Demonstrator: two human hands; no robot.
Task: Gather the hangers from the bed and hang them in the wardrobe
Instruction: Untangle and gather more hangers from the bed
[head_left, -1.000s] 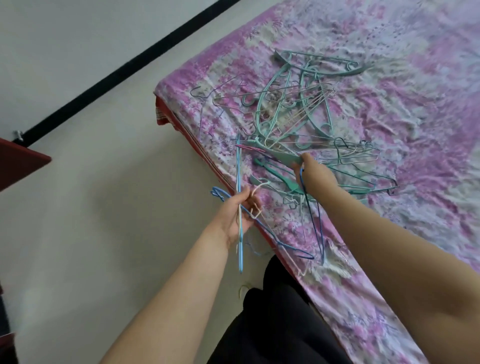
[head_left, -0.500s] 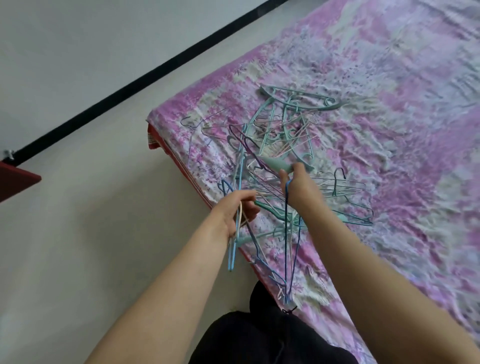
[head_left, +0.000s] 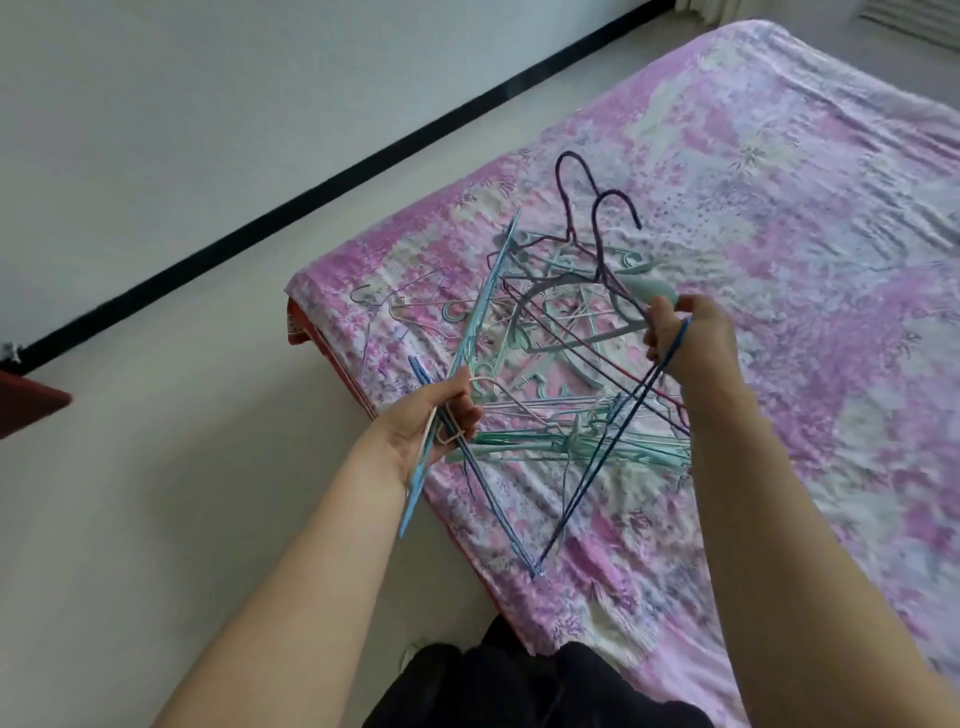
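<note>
- Left hand (head_left: 441, 415): fingers curled round thin blue and white wire hangers (head_left: 415, 483).
- Right hand (head_left: 691, 338): fingers clamped on purple wire hangers (head_left: 597, 228), hooks upright.
- Tangled teal plastic hangers (head_left: 561, 441) lie on wrinkled pink floral bed (head_left: 779, 208).

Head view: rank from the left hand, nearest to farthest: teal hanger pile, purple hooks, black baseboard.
1. Teal hanger pile, on the bed just right of the left hand.
2. Purple hooks, raised, up-right.
3. Black baseboard, along the far wall.

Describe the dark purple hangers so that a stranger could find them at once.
Start at the pink flowered bed, then the right hand raised above the hanger pile. It holds the dark purple hangers: alone, their two hooks stand upward, clear of the teal tangle.
</note>
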